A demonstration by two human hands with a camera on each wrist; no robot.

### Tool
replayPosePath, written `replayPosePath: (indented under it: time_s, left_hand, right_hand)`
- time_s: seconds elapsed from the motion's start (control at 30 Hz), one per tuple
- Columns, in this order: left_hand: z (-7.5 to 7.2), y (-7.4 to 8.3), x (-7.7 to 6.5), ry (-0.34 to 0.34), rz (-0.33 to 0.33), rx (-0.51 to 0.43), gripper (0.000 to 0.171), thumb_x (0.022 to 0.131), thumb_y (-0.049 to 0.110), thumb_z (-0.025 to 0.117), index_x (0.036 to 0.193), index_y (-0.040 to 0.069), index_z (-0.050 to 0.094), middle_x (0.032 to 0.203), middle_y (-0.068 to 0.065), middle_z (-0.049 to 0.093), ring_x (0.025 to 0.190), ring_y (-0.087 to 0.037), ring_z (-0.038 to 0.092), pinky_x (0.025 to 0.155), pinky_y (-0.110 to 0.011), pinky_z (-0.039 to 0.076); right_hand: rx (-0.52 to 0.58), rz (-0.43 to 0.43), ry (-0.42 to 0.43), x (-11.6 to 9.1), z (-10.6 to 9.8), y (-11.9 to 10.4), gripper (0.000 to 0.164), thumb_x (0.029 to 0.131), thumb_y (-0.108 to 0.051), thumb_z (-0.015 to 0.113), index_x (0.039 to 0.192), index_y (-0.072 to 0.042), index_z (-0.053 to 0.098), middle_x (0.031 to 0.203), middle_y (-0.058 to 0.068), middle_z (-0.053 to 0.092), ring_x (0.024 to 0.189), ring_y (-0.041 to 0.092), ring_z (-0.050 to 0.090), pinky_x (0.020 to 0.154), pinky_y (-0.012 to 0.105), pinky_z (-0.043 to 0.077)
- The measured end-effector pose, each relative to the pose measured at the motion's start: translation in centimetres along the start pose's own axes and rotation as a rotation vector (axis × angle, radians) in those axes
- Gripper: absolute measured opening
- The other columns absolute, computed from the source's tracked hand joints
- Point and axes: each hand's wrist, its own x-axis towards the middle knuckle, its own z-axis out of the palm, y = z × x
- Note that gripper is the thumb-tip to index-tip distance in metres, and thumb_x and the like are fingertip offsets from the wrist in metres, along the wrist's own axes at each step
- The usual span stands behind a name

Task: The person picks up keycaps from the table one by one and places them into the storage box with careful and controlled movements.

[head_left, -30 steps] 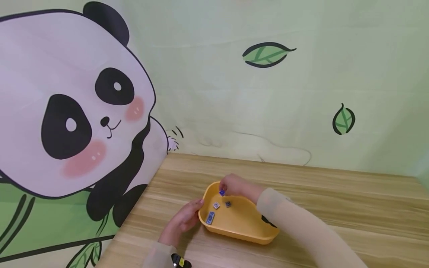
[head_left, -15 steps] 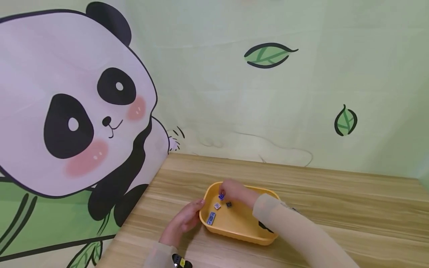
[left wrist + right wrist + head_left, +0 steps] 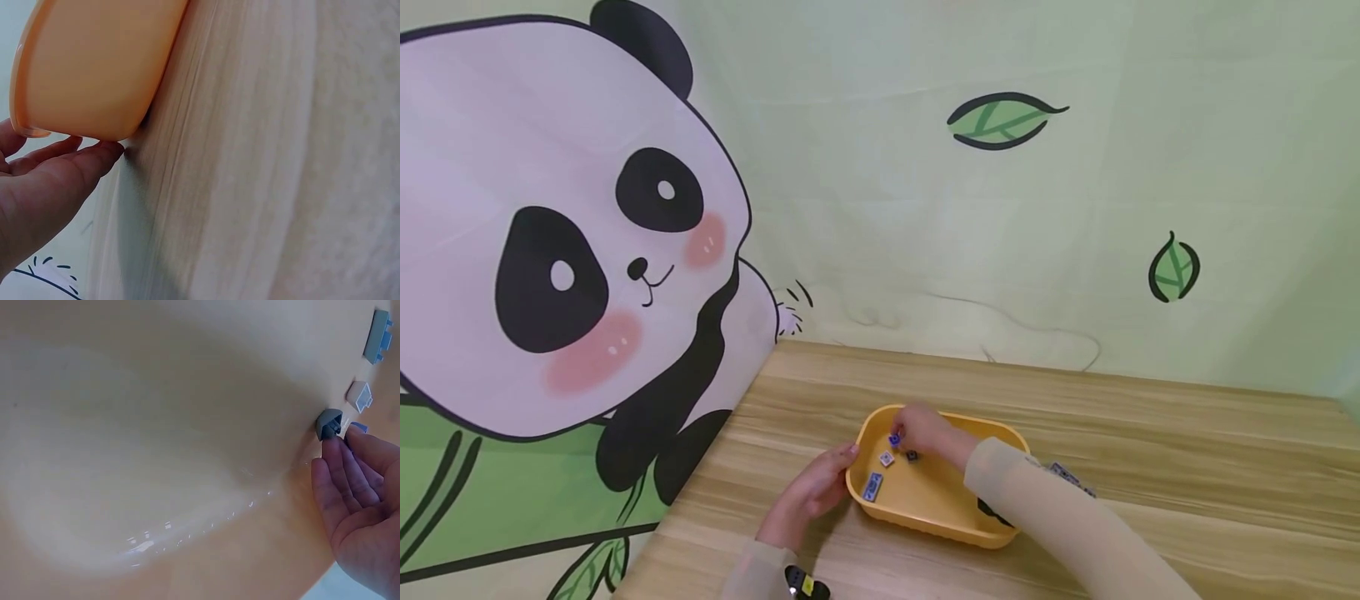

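Since a second ago, right hand (image 3: 925, 427) sits a little lower in the tray, blue piece with it; pieces on table (image 3: 1187, 450) at tray's 3 o'clock now show past the sleeve (image 3: 1052, 508). Right thumb and fingers pinch the small blue piece (image 3: 894, 439), gap closed to its width, at about 11 o'clock inside yellow tray (image 3: 936, 531). Dark grey piece (image 3: 329, 425) close by the fingertips; contact unclear. White piece (image 3: 887, 459) at 10 o'clock, long grey-blue piece (image 3: 872, 487) nearer 9, both on tray floor. Left hand (image 3: 816, 487) outside at 9 o'clock, fingers extended, touching end wall, not wrapped round it.
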Motion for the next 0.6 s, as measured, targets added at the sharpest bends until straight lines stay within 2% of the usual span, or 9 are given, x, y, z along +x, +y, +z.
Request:
replayPosePath:
  time_s: [0.23,0.4,0.5,0.6]
  left_hand:
    - [-0.1,-0.1,0.0,0.011,0.004,0.004,0.057,0.113,0.023,0.027,0.153,-0.017,0.021,0.156,-0.038,0.033,0.139,-0.025,0.045,0.12,-0.042,0.034]
    - [0.0,-0.1,0.1,0.016,0.005,0.002,0.058,0.113,0.022,0.027,0.154,-0.017,0.019,0.157,-0.038,0.03,0.144,-0.031,0.039,0.125,-0.049,0.029]
    - [0.0,-0.1,0.1,0.017,0.006,0.006,0.058,0.112,0.023,0.028,0.154,-0.017,0.021,0.156,-0.037,0.033,0.14,-0.027,0.044,0.121,-0.041,0.035]
    - [-0.1,-0.1,0.1,0.015,0.017,0.001,0.057,0.112,0.022,0.03,0.152,-0.018,0.024,0.148,-0.033,0.045,0.126,-0.016,0.053,0.109,-0.029,0.044]
  right_hand:
    - [-0.035,0.035,-0.006,0.1,0.5,0.1,0.019,0.085,-0.001,0.077,0.104,-0.001,0.076,0.098,0.013,0.076,0.087,0.023,0.065,0.087,0.038,0.058]
    - [-0.052,0.02,0.006,-0.2,0.0,0.1,0.024,0.084,0.003,0.073,0.108,0.002,0.075,0.107,0.017,0.076,0.099,0.03,0.068,0.096,0.043,0.056]
    - [-0.024,0.012,0.001,-0.7,-1.3,0.1,0.023,0.085,0.002,0.072,0.108,0.003,0.074,0.106,0.018,0.075,0.098,0.03,0.068,0.096,0.043,0.055]
    - [0.018,0.0,-0.007,-1.3,-3.1,0.0,0.022,0.085,0.002,0.071,0.106,0.002,0.075,0.098,0.015,0.075,0.092,0.024,0.068,0.089,0.035,0.057]
